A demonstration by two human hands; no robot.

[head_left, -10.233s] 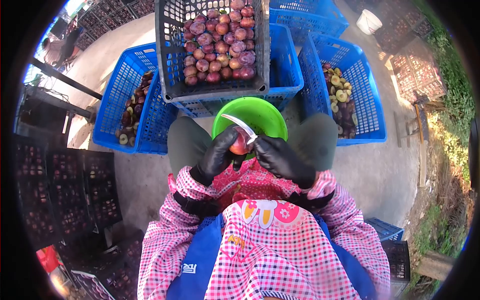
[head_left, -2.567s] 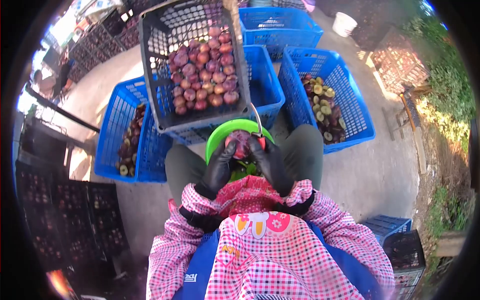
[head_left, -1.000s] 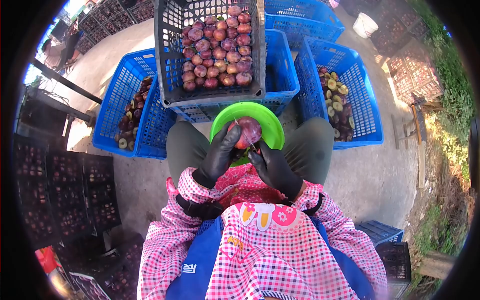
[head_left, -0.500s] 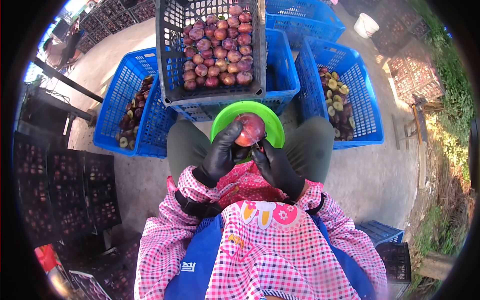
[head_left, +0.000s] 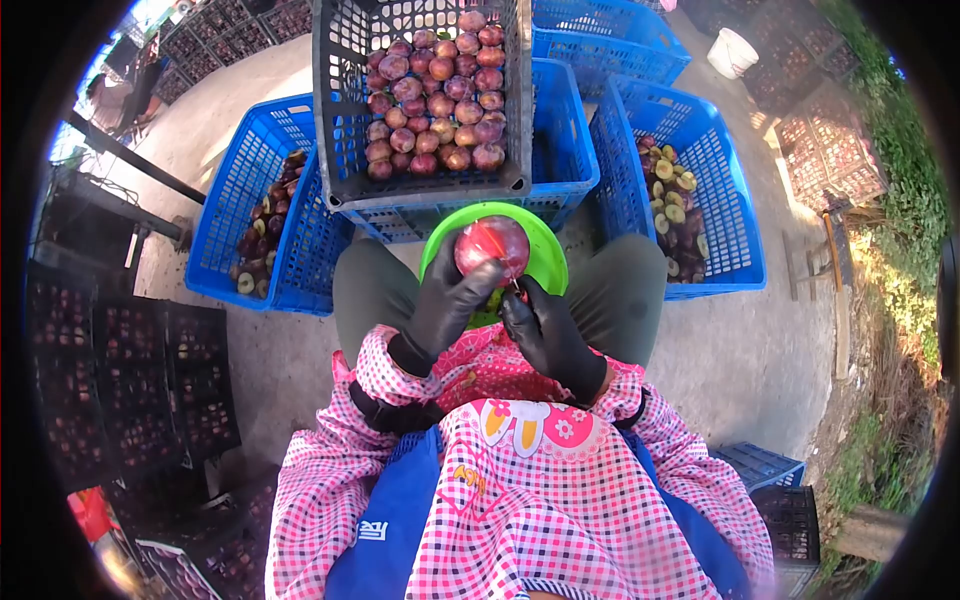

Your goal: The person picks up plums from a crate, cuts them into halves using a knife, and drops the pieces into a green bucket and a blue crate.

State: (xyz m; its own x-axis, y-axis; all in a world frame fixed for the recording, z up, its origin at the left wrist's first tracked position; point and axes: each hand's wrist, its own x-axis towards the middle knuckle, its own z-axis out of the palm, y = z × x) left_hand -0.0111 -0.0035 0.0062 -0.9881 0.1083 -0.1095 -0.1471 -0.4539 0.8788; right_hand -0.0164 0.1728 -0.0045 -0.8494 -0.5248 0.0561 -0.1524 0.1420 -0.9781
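My left hand (head_left: 442, 312), in a black glove, is wrapped round a large purple-red plum (head_left: 488, 248), with the thumb across its near side. Close to the plum's lower right, my right hand (head_left: 552, 335), also black-gloved, is closed on a small knife (head_left: 514, 284); only a bit of thin metal shows, the handle being mostly hidden by the fingers. Both hands are over a bright green basin (head_left: 552, 262) between my knees, and they hide most of its inside.
A black crate (head_left: 430, 192) of whole plums (head_left: 440, 100) rests on a blue crate (head_left: 568, 165) ahead. Blue crates with cut plums stand at left (head_left: 215, 235) and right (head_left: 735, 230). Stacked dark crates (head_left: 130, 370) line the left side. A white bucket (head_left: 732, 53) is far right.
The plum has turned and shifted slightly left in my left hand, whose thumb has moved down to its near side. The right hand has barely moved.
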